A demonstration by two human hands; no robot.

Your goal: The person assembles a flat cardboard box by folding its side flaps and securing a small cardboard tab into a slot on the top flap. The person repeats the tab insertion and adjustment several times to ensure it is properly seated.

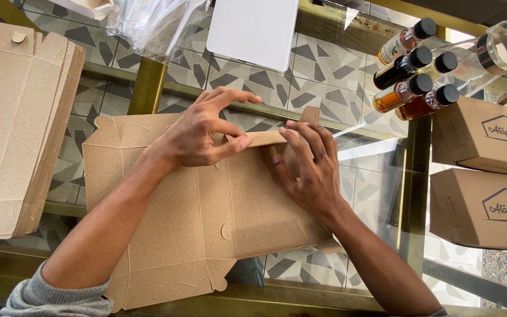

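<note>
On glass table [371,170], both hands [198,138] [309,167] press the flat cardboard box [206,217] beneath

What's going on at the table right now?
A person is folding a flat brown cardboard box blank on a glass tabletop. The left hand and right hand both pinch a narrow flap along its top edge, bending it up. A stack of unfolded blanks lies to the left. Two finished boxes and five small dark-capped bottles sit to the right.
</note>
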